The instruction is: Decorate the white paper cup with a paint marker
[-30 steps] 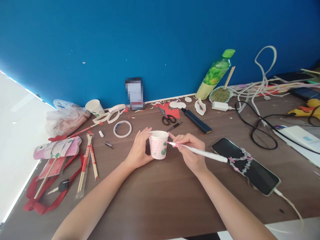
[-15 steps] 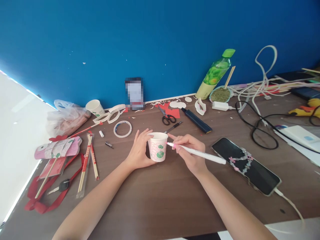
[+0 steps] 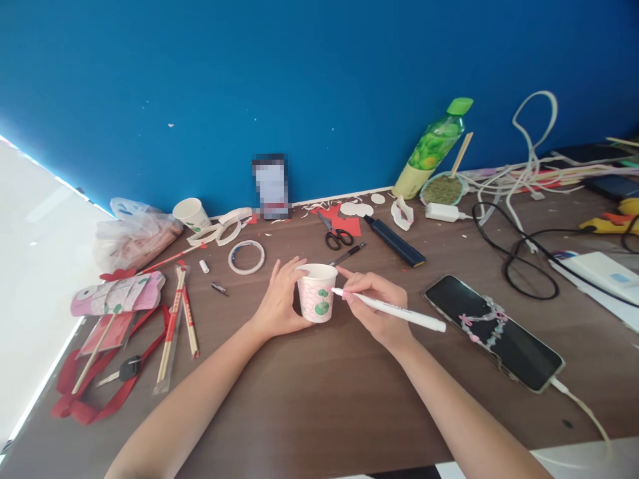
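A white paper cup with green leaf prints and pink scale-like lines stands upright on the brown table. My left hand grips it from the left, fingers at the rim and thumb low near the base. In my right hand is a white marker with a pink tip end, held like a pen. Its tip meets the cup's right side, beside the green print. Behind the cup lie a black pen and black-handled scissors.
A phone with a beaded strap lies at right. Tape roll, chopsticks, a paper fish and a key are left. A green bottle leans on the blue wall; cables tangle at right.
The marker tip has shifted slightly along the cup's side, and the marker's back end has moved a little left and down. The whole view has drifted slightly.
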The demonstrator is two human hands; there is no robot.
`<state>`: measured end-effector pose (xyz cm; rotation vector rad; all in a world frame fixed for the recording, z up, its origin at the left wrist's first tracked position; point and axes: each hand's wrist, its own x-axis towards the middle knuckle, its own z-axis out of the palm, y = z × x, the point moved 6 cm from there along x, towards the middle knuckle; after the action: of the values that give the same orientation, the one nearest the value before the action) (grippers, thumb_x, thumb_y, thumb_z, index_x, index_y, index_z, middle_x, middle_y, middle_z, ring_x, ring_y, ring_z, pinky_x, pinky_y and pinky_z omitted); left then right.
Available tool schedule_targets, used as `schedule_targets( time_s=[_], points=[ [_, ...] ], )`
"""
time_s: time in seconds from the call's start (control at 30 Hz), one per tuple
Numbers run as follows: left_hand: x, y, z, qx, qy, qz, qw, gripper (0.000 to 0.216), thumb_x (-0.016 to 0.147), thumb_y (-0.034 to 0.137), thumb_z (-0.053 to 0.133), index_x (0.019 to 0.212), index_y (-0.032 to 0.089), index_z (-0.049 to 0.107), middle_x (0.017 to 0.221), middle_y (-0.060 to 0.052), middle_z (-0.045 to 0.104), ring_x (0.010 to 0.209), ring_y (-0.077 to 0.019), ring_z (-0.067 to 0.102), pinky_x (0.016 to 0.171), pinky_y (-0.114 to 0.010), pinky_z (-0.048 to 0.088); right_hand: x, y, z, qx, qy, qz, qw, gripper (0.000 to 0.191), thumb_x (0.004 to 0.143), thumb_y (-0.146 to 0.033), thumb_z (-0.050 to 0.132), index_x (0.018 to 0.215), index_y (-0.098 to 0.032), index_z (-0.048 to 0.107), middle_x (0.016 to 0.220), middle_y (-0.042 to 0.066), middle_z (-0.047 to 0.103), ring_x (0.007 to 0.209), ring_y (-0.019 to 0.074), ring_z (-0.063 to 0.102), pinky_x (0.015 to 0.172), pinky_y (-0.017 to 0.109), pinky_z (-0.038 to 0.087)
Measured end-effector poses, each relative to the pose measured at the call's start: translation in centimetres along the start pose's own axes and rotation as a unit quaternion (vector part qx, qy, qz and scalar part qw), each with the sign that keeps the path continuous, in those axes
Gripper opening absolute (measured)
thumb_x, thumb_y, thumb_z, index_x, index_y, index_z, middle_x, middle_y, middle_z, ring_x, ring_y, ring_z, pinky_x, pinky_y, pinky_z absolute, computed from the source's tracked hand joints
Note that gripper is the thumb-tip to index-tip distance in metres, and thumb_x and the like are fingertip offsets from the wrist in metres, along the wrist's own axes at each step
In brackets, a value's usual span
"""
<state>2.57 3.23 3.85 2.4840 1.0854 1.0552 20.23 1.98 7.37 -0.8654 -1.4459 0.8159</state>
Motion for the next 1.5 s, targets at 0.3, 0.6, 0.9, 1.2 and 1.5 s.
schedule_targets(
  time_s=[0.3,0.6,0.9,1.2,1.5],
  points=[
    [-0.1,-0.2,0.1,0.003,-0.001,0.001,1.000,0.086,0.064,0.042,0.080,0.130,0.022,0.029,0.142,-0.022,0.047,0.138,-0.0371,0.042,0.115,-0.065,0.020,0.3,-0.1,0.0,0.024,0.013,-0.003,1.000,0.013,0.080,-0.022,0.067,0.067,-0.022,0.063,0.058,-0.003,0.060,0.060,0.0140,0.061,0.100,0.055,0.053],
    [0.0,0.0,0.0,-0.001,0.000,0.003,1.000,0.086,0.064,0.040,0.081,0.130,0.023,0.029,0.142,-0.022,0.047,0.138,-0.0373,0.042,0.115,-0.065,0.020,0.4,0.0,-0.1,0.034,0.010,0.003,0.999,0.015,0.078,-0.023,0.068,0.064,-0.022,0.062,0.057,-0.004,0.058,0.057,0.0130,0.058,0.099,0.057,0.053],
    [0.0,0.0,-0.1,-0.006,0.000,-0.011,1.000,0.089,0.065,0.042,0.081,0.134,0.023,0.028,0.146,-0.023,0.039,0.141,-0.0388,0.036,0.114,-0.066,0.024,0.5,1.2,-0.3,0.174,0.021,0.060,0.983,0.015,0.078,-0.022,0.069,0.065,-0.023,0.062,0.050,-0.007,0.053,0.055,0.0107,0.053,0.105,0.059,0.046],
    [0.3,-0.4,-0.1,0.003,-0.032,-0.039,0.999,0.103,0.068,0.045,0.079,0.148,0.025,0.018,0.145,-0.017,0.044,0.141,-0.0385,0.036,0.118,-0.063,0.019,0.8,1.3,-0.9,0.174,0.073,0.106,0.976,0.017,0.079,-0.033,0.070,0.068,-0.023,0.063,0.047,-0.007,0.055,0.050,0.0116,0.055,0.101,0.058,0.048],
    [0.4,-0.1,-0.5,-0.020,-0.031,-0.053,0.998,0.098,0.065,0.040,0.081,0.143,0.024,0.024,0.148,-0.017,0.044,0.141,-0.0369,0.037,0.118,-0.065,0.018,0.1,0.6,-0.8,0.050,0.039,0.040,0.997,0.012,0.078,-0.026,0.072,0.070,-0.022,0.063,0.057,-0.002,0.063,0.070,0.0196,0.071,0.099,0.056,0.052]
  ],
)
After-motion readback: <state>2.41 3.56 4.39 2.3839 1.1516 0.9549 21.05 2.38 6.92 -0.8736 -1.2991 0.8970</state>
